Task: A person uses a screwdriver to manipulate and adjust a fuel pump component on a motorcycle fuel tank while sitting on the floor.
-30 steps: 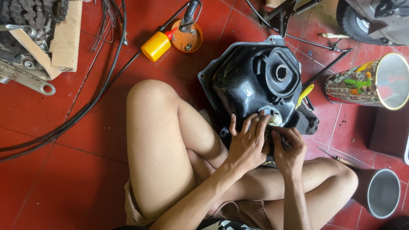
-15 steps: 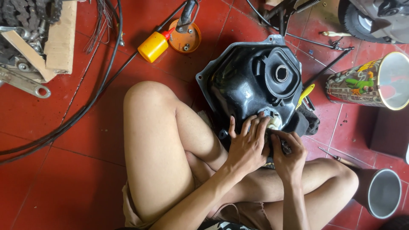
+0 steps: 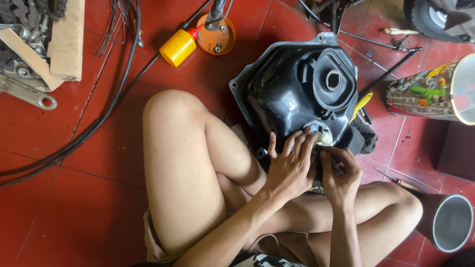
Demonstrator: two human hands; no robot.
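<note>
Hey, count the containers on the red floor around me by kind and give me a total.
Yellow squeeze bottle: 1
Orange round dish: 1
Printed can lying on its side: 1
Plain grey can: 1
Total: 4

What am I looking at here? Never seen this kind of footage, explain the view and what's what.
There is no machine: a person sits on a red tiled floor and works with bare hands. The single picture comes from a camera on that person's head, looking down at their own knees and hands.

Both hands press on the near edge of a black plastic tank-like part with a round opening on top. The left hand lies flat with fingers spread on it; the right hand is curled around something small there, too hidden to name.

Around them: a yellow bottle, an orange round part, black cables, a colourful printed can, a grey cup and wood blocks.
</note>
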